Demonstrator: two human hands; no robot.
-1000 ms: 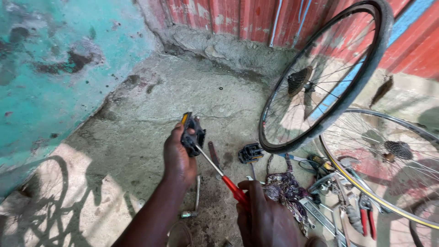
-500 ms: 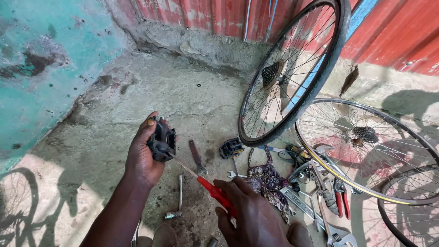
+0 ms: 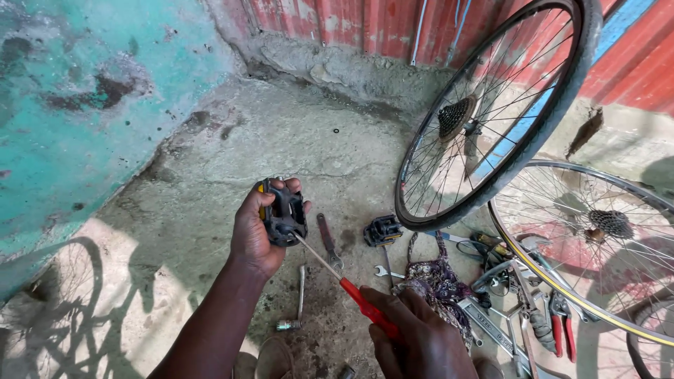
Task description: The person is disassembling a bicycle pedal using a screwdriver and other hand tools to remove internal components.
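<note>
A rough grey concrete floor point(image 3: 210, 161) meets a chipped turquoise wall point(image 3: 63, 105) on the left and a red corrugated metal wall point(image 3: 365, 24) behind. Strong sunlight throws spoke shadows point(image 3: 49, 330) across the ground, near two leaning bicycle wheels point(image 3: 491, 112).

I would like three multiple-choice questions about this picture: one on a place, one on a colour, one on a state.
1. Where does the second black pedal lie?
A. on the concrete ground, near the leaning wheel
B. in the right hand
C. on top of the wall

2. What colour is the screwdriver handle?
A. blue
B. red
C. green

3. How is the left hand?
A. open and flat on the ground
B. closed around a black pedal
C. holding a wheel

Answers:
1 A: it rests on the ground beside the tyred wheel.
2 B: red shows above the right hand.
3 B: fingers wrap the pedal, and the screwdriver tip meets it.
</note>
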